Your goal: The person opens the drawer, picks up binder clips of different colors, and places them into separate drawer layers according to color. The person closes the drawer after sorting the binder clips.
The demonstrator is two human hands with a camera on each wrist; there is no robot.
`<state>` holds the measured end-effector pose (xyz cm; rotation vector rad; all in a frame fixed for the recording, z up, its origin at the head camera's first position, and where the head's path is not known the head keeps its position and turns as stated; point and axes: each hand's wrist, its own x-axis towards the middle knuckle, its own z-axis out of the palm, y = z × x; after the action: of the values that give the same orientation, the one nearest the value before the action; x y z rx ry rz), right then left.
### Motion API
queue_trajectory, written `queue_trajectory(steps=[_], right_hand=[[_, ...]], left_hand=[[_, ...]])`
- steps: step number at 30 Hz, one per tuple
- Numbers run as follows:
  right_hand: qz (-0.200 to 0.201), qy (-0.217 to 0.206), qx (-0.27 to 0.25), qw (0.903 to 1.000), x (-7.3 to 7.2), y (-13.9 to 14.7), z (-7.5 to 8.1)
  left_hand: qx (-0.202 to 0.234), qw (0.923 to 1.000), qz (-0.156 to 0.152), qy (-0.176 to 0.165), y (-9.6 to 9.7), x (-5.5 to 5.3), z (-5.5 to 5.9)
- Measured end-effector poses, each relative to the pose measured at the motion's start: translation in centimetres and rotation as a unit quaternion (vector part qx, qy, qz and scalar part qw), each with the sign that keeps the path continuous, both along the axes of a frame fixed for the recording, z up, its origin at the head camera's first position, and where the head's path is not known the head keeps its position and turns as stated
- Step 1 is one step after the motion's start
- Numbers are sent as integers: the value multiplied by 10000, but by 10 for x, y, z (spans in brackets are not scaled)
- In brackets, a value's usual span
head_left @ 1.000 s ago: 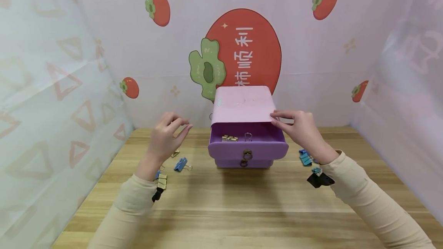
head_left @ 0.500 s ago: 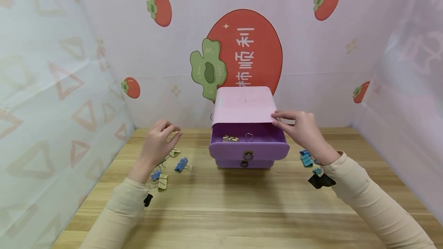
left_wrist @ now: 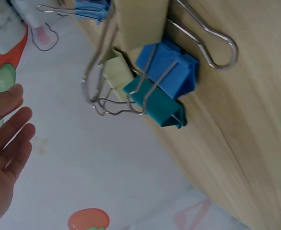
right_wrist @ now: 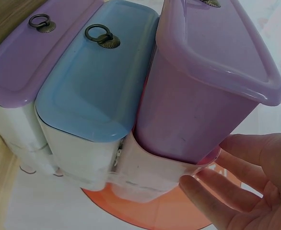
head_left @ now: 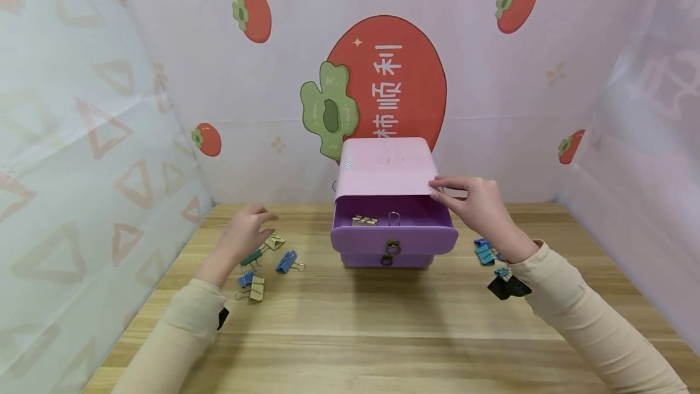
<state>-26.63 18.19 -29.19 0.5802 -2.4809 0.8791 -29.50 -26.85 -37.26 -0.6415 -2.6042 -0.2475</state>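
My left hand (head_left: 243,236) hovers over the left side of the table, fingers loosely bent and holding nothing. Beneath and beside it lie binder clips: a teal clip (left_wrist: 155,101), a blue clip (left_wrist: 171,67), pale yellow ones and another blue clip (head_left: 287,261) nearer the middle. The fingertips of my right hand (head_left: 474,202) touch the right front edge of a small drawer cabinet with a pink top (head_left: 385,169). Its purple top drawer (head_left: 394,240) is pulled out; inside lie a gold binder clip (head_left: 364,221) and a clip showing its wire handle (head_left: 394,218).
Blue and teal binder clips (head_left: 484,254) lie on the wooden table (head_left: 350,333) beside my right forearm. A blue drawer (right_wrist: 99,79) and a lower purple drawer (right_wrist: 32,52) are pushed in. A printed cloth (head_left: 262,90) stands behind, with cloth sides left and right.
My left hand has moved left and down, away from the cabinet toward the clips on the left, uncovering several of them. The right hand stays at the cabinet's edge.
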Motion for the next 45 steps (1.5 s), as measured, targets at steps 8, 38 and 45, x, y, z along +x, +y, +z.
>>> queue_trajectory(steps=[8,38,45], right_hand=[[-32,41,-24,10000,1,0,-1],[-45,-144,-63,9999,1,-1,0],[-51,-160,-54,9998,1,0,1]], left_hand=[[-253,9962,197,-807,-10,-11,-9],[-490,9878,371,-1431,-27,-26,-30],[-452,9904,284,-1272,-27,-25,-31]])
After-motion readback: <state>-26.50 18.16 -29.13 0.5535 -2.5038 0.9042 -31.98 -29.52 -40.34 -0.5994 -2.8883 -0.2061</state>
